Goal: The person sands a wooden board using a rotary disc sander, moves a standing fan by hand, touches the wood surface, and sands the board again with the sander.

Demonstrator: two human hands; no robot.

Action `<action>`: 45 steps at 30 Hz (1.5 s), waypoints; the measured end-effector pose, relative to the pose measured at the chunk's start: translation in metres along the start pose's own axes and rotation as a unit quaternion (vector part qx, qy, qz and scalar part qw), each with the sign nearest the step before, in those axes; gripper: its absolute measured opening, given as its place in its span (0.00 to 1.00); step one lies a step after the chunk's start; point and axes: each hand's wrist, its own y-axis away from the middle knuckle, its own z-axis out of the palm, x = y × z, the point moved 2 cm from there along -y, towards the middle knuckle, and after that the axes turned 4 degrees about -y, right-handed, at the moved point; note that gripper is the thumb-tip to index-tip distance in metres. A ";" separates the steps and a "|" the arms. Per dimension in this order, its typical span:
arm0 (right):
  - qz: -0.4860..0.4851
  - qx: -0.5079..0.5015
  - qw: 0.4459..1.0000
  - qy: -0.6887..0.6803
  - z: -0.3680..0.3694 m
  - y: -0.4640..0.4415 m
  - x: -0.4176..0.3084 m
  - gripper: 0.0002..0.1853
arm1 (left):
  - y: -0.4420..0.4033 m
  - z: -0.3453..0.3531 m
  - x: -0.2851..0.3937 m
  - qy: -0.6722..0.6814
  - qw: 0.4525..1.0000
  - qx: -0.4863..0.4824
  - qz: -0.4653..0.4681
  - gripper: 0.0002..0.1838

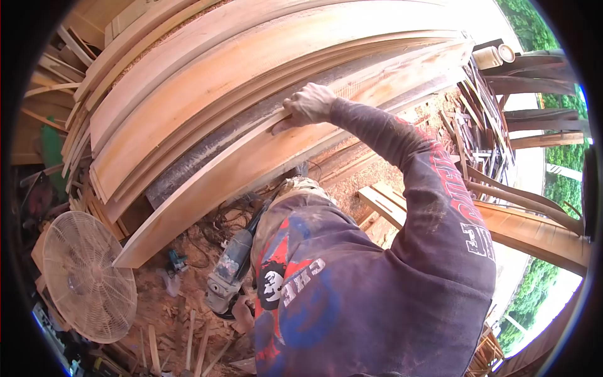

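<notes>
A long curved wooden board [232, 166] runs slantwise across the view, near end low at the left and far end high at the right, in front of the person's body. The right hand [309, 105] is closed over its upper edge about midway, pinching the wood between fingers and thumb. Lower down, the left hand [244, 311] is beside the head of an angle grinder [231, 264]; it is partly hidden by the tool and the shirt [389, 301], so whether it is clasped or loose cannot be told. Beyond the board lies a stack of wide curved planks [188, 119]. A round mesh fan [94, 276] stands just beside the board's near end, with a small teal tool [178, 260] close by. Loose strips [202, 345] lie among shavings on the floor, and a thick beam [534, 234] juts in at the right, before green foliage [531, 308].
</notes>
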 end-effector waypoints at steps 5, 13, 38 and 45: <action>-0.007 0.051 0.998 -0.032 0.033 -0.001 0.004 0.43 | -0.005 0.000 -0.007 0.017 1.000 -0.002 -0.006 0.12; 0.081 -0.061 0.995 -0.013 0.054 -0.010 0.049 0.44 | -0.009 0.000 -0.014 0.026 0.999 -0.005 -0.023 0.12; 0.078 0.029 0.992 -0.098 0.077 -0.045 0.125 0.37 | 0.016 0.025 0.003 0.073 0.994 0.076 -0.036 0.10; 0.038 -0.004 0.991 -0.128 0.088 -0.054 0.128 0.34 | 0.019 0.035 -0.008 0.124 0.988 0.082 -0.040 0.10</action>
